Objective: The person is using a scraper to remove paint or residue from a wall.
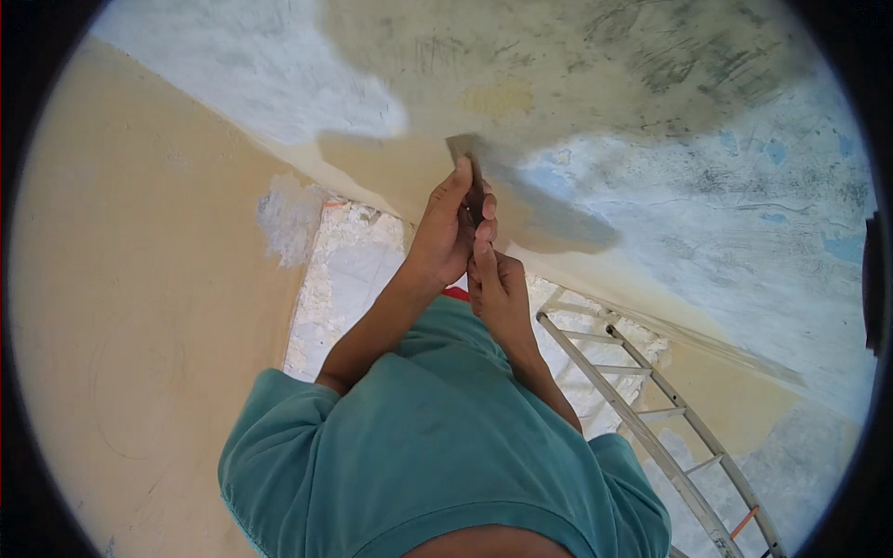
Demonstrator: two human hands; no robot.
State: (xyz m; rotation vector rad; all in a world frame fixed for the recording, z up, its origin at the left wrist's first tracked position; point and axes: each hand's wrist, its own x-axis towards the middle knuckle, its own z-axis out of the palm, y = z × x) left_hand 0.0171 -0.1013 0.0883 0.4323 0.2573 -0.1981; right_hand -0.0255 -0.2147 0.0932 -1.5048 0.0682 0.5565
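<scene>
A flat metal putty knife (462,146) points up and away, its blade close to the wall; whether it touches cannot be told. My left hand (443,227) grips it, the thumb lying along the blade's base and the fingertips curling round the dark handle (477,199). Just below, my right hand (497,282) is closed with its thumb on top, against the left hand and at the handle's lower end. That lower end is hidden by the fingers. Beyond the hands, the wall (499,101) shows patchy grey, yellow and whitish-blue surfaces, partly in shadow.
An aluminium ladder (628,411) leans at the right. A beige wall (153,279) with a bare grey patch (286,220) stands on the left. Pale flakes and debris (349,230) cover the floor far below, around its light surface.
</scene>
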